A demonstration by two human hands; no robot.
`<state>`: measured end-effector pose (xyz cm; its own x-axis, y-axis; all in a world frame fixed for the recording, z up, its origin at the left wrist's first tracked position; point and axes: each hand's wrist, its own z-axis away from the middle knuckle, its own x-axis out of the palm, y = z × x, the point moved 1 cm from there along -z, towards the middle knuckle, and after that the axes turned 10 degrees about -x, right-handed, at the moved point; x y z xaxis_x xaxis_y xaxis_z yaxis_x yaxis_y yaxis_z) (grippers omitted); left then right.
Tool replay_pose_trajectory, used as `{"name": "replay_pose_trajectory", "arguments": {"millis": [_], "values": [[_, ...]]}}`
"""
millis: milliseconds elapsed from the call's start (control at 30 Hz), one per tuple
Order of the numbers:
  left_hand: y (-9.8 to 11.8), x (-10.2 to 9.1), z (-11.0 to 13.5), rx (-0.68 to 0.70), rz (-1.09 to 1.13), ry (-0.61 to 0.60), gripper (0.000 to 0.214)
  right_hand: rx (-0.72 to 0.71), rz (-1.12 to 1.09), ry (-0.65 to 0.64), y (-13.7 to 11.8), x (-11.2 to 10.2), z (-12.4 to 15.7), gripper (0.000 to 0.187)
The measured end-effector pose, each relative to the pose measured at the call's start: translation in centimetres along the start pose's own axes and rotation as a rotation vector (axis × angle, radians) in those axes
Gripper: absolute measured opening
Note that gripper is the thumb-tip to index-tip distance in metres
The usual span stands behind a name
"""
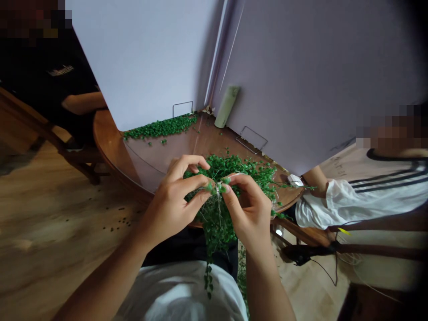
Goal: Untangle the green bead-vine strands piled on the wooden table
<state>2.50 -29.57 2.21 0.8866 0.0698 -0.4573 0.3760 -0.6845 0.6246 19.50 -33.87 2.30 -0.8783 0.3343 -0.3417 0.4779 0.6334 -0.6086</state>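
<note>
Left hand and right hand are together, clamped from both sides on a tangled bunch of green beaded strands. Fingertips of both hands pinch the same small part of the bunch, where thin pale threads show. Whether the green bits are beads or tiny leaves is too small to tell. The bunch is held just above the near edge of a round wooden table, and one strand hangs down past that edge in front of the person's white shirt.

A long pile of green bits lies on the tabletop along the foot of a white board. A second white board stands beside it, and a pale green bottle leans against that one. Two wire stands sit at the bottoms of the boards. Dark specks dot the wooden floor left of the table.

One co-worker in a black shirt sits at the left, and another, in a white striped top, sits at the right, forearm reaching toward the table.
</note>
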Motion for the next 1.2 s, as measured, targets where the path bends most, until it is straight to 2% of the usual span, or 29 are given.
{"name": "replay_pose_trajectory", "arguments": {"millis": [300,367,433,533,633,700,767,933,1200], "values": [[-0.1,0.4,0.0,-0.074,0.086,0.009,0.009,0.016,-0.026,0.106,0.1,0.5,-0.2,0.003],[-0.3,0.2,-0.1,-0.12,0.105,0.008,0.014,0.015,-0.017,0.122,0.0,0.3,-0.3,0.002],[-0.3,-0.3,-0.2,-0.149,0.101,0.074,0.023,0.008,0.023,0.13,0.0,0.2,-0.4,0.004],[0.4,-1.2,-0.2,-0.093,0.036,0.17,0.027,-0.005,0.132,0.084,-0.4,0.3,-0.6,0.007],[1.5,-1.6,-0.2,0.004,-0.072,0.106,0.025,-0.052,0.215,0.014,-1.0,0.6,-0.9,0.004],[1.9,-1.6,-0.2,0.012,-0.097,0.075,0.014,-0.084,0.243,0.0,-1.5,0.8,-1.1,0.006],[1.9,-1.7,-0.2,-0.042,-0.035,0.071,0.007,-0.081,0.235,-0.007,-1.7,0.8,-1.2,0.007],[0.6,-1.5,-0.6,-0.222,0.235,0.032,0.016,-0.025,0.09,-0.016,-1.7,0.7,-1.1,0.01],[0.1,-1.0,-0.8,-0.191,0.343,0.054,0.016,-0.064,-0.055,-0.009,-1.5,0.5,-1.2,0.012]]}}
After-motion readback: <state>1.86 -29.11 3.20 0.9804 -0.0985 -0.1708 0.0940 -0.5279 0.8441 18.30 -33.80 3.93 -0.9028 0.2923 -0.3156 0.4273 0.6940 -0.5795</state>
